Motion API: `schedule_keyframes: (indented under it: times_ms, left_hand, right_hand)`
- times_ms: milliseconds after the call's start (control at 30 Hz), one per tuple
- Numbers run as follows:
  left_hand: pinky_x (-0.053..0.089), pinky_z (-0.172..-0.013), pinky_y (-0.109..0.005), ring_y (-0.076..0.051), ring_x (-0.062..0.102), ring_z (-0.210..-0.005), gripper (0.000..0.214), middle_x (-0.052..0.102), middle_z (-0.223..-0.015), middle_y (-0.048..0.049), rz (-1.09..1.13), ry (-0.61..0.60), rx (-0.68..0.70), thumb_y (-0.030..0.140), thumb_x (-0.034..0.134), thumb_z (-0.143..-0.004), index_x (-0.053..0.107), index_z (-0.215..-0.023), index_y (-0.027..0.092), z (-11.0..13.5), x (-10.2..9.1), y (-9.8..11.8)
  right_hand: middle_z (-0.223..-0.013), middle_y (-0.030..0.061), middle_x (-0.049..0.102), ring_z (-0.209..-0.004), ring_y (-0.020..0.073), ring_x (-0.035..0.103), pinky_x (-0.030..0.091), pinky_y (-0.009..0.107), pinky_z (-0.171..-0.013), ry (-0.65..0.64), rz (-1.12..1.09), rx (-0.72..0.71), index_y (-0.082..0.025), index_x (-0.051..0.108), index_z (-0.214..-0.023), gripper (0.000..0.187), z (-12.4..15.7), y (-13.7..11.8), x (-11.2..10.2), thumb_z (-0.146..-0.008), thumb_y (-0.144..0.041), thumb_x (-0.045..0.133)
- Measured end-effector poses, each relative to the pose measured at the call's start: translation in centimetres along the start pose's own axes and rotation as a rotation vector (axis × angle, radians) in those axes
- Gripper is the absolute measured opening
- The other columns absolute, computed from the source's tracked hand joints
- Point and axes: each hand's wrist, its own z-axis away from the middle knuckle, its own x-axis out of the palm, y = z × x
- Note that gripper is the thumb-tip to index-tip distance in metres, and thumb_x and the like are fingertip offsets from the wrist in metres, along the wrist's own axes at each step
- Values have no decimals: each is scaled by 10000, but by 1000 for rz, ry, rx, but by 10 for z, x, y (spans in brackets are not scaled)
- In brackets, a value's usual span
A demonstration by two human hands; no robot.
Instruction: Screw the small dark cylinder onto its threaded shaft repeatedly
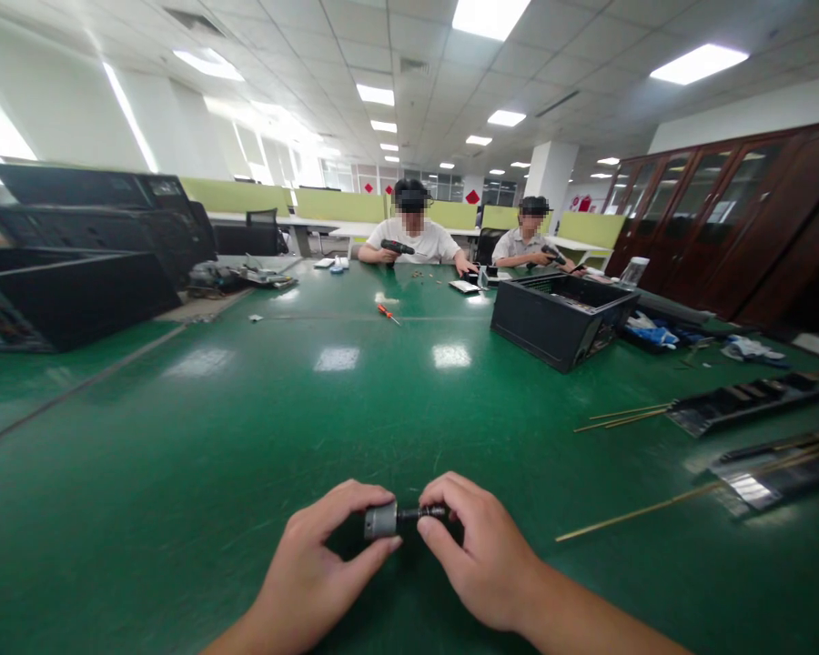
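Observation:
Low in the middle of the head view, my left hand (329, 550) pinches a short grey metal cylinder (382, 520) between thumb and fingers. A thin dark shaft (408, 516) runs out of the cylinder's right side, and together they look like a small motor. The thumb and forefinger of my right hand (478, 546) are closed on the shaft's far end, which looks ringed or threaded. Both hands are just above the green tabletop (279, 437), with the part lying level between them. My fingers partly hide its two ends.
A black computer case (563, 318) stands at right, with bundled thin rods (642, 511) in dark trays nearer me. More cases (75, 300) sit at left. An orange screwdriver (386, 312) lies farther back. Two people (409, 238) across the table hold power drills.

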Motion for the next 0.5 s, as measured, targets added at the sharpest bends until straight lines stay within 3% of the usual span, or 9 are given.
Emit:
schedule_keyframes:
  times_ms: [500]
  left_hand:
    - [543,-757,-167,-123,714,-806,251,744,-907,44,8,21,-42,256,789,-774,695,-1006,277,0,-3,-1]
  right_hand:
    - [-888,0,611,-829,163,568,402,275,-740,0,-21,1,-208,614,-938,40,1,-2,0,-922,-184,586]
